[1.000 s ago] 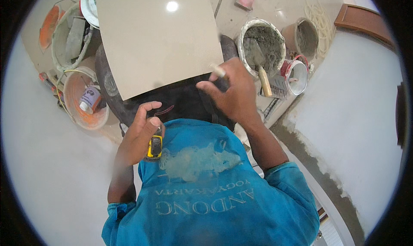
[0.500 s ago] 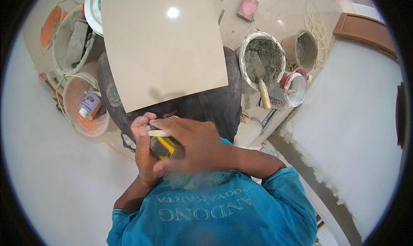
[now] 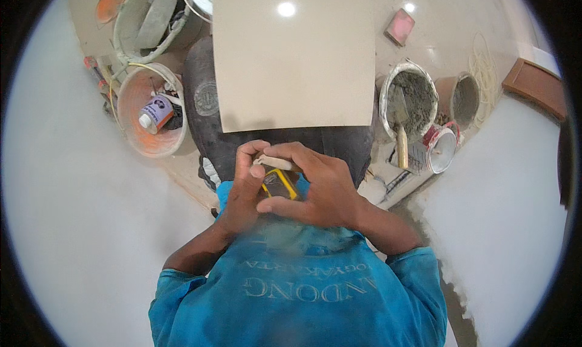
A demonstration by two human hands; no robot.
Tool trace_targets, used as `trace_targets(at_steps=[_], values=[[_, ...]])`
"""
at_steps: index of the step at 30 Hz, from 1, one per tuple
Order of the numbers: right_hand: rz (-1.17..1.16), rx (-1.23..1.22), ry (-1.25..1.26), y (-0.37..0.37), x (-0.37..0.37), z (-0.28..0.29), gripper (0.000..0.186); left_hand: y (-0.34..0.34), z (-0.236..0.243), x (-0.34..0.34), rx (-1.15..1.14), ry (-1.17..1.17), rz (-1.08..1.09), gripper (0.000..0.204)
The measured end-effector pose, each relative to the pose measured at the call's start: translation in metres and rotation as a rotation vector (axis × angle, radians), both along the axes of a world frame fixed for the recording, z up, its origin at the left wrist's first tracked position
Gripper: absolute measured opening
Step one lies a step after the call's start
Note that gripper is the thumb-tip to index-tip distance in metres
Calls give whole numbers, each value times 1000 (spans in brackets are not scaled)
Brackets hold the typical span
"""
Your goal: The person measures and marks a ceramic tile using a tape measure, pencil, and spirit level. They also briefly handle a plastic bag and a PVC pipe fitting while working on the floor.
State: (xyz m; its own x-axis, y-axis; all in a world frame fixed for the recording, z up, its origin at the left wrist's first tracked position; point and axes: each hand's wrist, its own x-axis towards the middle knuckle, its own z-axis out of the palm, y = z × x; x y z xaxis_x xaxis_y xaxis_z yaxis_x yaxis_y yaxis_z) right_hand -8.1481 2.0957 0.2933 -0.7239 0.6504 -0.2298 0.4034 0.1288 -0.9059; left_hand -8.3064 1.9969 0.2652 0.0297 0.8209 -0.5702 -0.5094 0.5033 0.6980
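Observation:
Close to my chest, a black and yellow tape measure (image 3: pixel 280 184) sits between my two hands. My left hand (image 3: pixel 242 180) is closed along its left side, the fingertips at its top. My right hand (image 3: pixel 330 180) curls round it from the right, thumb below and fingers above. A short pale stick (image 3: pixel 276 162) lies across the top between the fingers; its kind is unclear. Just beyond, a large beige tile (image 3: pixel 297 62) rests over my dark-clad legs. Part of the tape measure is hidden by my fingers.
At right stand a bucket of grey mortar (image 3: pixel 418 104) with a wooden-handled trowel (image 3: pixel 401 144), a second bucket (image 3: pixel 465 101) and a small red-and-white pail (image 3: pixel 442 150). An orange-stained basin (image 3: pixel 136 104) at left holds a bottle (image 3: pixel 156 114). A pink block (image 3: pixel 400 26) lies farther off.
The view has shifted, so tile and buckets appear farther right and higher. My hands stay together on the tape measure, with the right hand's fingers less across it and more of it showing.

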Motion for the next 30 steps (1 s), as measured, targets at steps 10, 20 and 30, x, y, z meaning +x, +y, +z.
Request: trace_targets(at_steps=[10, 20, 30], values=[[141, -188, 79, 6, -4, -17, 35, 26, 19, -51, 4, 275, -593, 79], [-157, -125, -191, 22, 6, -22, 24, 66, 9, -127, -99, 577, -1021, 26], [-255, 7, -309, 20, -8, -34, 29, 93, -2, -145, 41, 649, -1178, 26]])
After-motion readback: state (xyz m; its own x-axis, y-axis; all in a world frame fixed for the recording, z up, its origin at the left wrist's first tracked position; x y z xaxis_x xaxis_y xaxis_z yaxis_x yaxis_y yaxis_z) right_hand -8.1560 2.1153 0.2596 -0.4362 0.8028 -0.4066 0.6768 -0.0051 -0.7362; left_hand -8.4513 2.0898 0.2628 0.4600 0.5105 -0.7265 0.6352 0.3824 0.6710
